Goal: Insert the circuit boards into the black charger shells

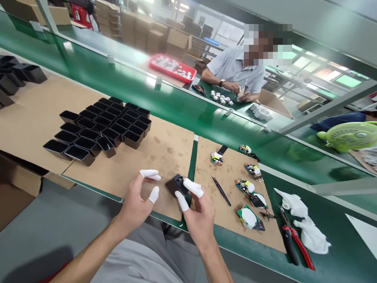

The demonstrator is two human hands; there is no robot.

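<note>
White finger cots cover the fingertips of both my hands. My left hand (137,200) is held over the cardboard with thumb and fingers apart, just left of a small black plastic case (171,186), and holds nothing. Thumb and fingers of my right hand (198,208) grip the right end of that case, whose end face shows a small opening. Several open black cases (85,143) stand in rows to the left. To the right, black tweezers (221,190) lie on the cardboard near several circuit boards (248,217) with attached parts.
Red-and-black pliers (290,236) and crumpled white cloths (312,232) lie at the right. More black cases (33,73) stand far left. Across the green bench (123,78), a co-worker (240,70) handles small parts beside a red tray (173,68). A green fan (350,135) stands at right.
</note>
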